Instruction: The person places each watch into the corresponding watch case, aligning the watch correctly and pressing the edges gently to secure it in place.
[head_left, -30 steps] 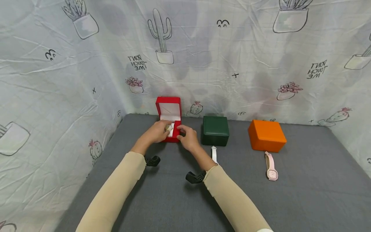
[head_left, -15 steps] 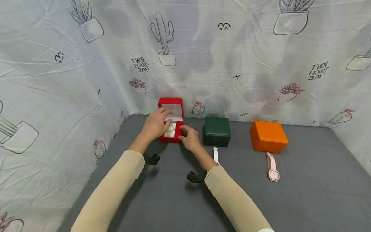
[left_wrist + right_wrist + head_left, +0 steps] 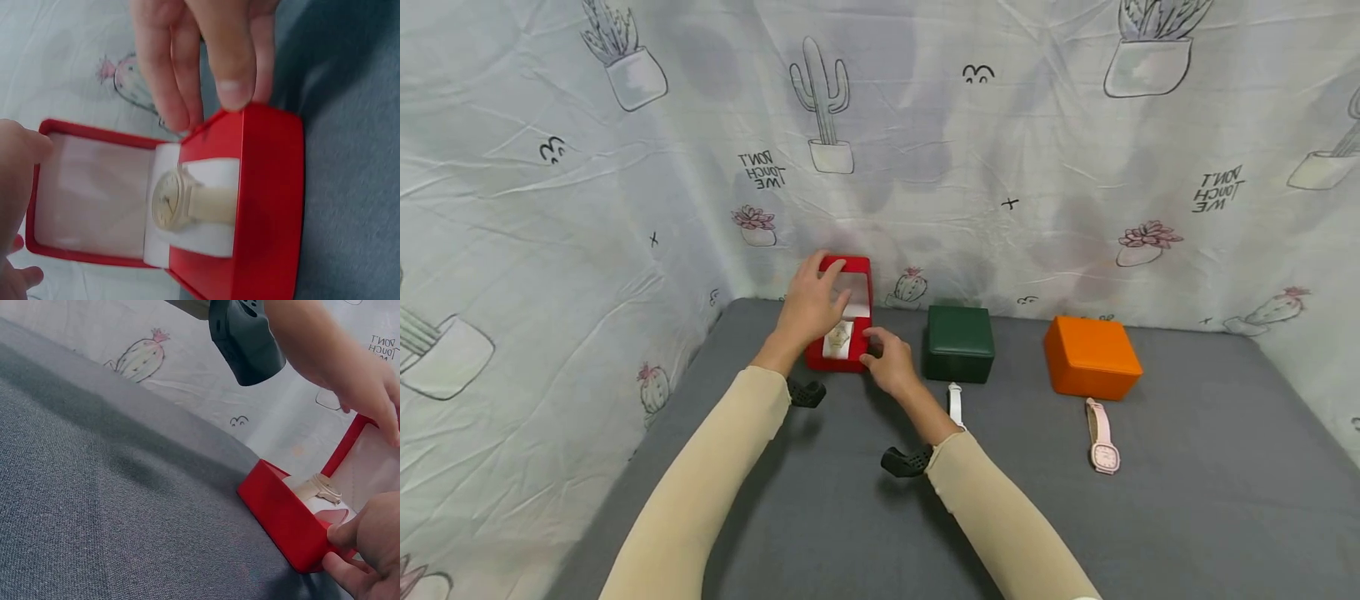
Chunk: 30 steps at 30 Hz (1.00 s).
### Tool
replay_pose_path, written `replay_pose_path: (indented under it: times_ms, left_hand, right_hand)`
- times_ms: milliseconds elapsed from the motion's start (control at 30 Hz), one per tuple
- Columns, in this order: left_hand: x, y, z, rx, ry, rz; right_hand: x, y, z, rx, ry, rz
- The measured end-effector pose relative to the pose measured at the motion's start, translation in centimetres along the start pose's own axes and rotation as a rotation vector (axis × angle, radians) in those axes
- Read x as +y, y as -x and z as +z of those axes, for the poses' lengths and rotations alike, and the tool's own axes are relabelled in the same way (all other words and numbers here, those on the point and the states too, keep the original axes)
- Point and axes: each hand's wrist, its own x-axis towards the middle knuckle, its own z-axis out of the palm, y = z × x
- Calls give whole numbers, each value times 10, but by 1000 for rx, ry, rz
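Observation:
A red watch box stands with its lid raised, showing a white lining. Inside lies a watch with a round pale dial and cream strap, wrapped on a white cushion. My left hand holds the lid by its upper edge, thumb over the rim and fingers behind it. At the box's right side my right hand grips the base near the front corner, its thumb on the rim and fingers along the side wall.
To the right stand a green box and an orange box, both closed. A white watch strap lies before the green one, partly hidden by my right arm. A pink watch lies before the orange one. A printed cloth hangs behind.
My left hand has moved from the watch inside the box up to the raised lid, uncovering the watch. The right hand has stayed at the box's right side.

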Motion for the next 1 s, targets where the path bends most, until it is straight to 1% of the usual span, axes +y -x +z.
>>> replay_pose_path:
  times_ms: [100,167,233,300,400,500,567,633,700,767,833,933,1000]
  left_hand:
    - [-7,1,2,-52,26,-39]
    - [-10,1,3,-85,52,-52]
    - [-12,2,5,-81,96,-50]
    - [-12,2,7,-48,141,-45]
    - [-11,3,12,42,210,-32]
    - [-11,3,15,114,227,-40]
    - [-11,4,14,141,228,-44]
    - [-11,5,12,139,213,-51]
    - [-12,6,8,113,201,-47]
    - [-12,6,2,61,202,-49]
    - [-14,6,-4,-12,219,-57]
    - [-15,5,-14,-145,278,-89]
    - [-18,4,-19,-230,306,-99]
  right_hand:
    - [1,1,3,3,-3,0]
    - [2,1,5,6,-4,3]
    - [3,1,5,8,-6,2]
    - [3,1,5,10,-10,3]
    - [3,0,5,18,-14,9]
    - [4,-1,4,23,-13,15]
    - [3,-1,4,19,-14,16]
    - [3,-1,4,16,-20,16]
    - [4,-1,3,15,-30,16]
    - [4,-1,3,13,-39,17]
    - [4,-1,3,12,-47,17]
    - [4,-1,3,8,-54,12]
    - [4,-1,3,11,-62,3]
